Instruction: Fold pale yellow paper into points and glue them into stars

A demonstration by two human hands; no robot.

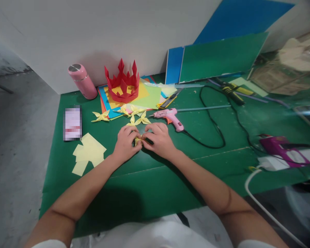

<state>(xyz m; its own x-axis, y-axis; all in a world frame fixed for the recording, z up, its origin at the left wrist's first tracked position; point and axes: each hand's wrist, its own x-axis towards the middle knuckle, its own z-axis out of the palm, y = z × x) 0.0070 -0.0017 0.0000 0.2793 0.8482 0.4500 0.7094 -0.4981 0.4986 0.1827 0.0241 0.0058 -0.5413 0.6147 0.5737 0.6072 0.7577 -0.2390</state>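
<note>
My left hand point(125, 142) and my right hand point(158, 139) meet over the green table point(155, 179), fingers curled and pinching a small folded piece of yellow paper point(137, 140) between them. Most of that piece is hidden by my fingers. Just beyond my hands lie several folded yellow paper shapes point(138, 119), one more point(100, 117) off to the left. A pink glue gun point(170, 117) lies close to my right hand, its black cord looping to the right.
Loose yellow paper squares point(89, 153) and a phone point(72, 123) lie at left. A red paper crown point(122, 82) sits on coloured sheets beside a pink flask point(82, 81). A utility knife point(169, 100), green and blue boards point(217, 58) and a purple device point(284, 150) are at right.
</note>
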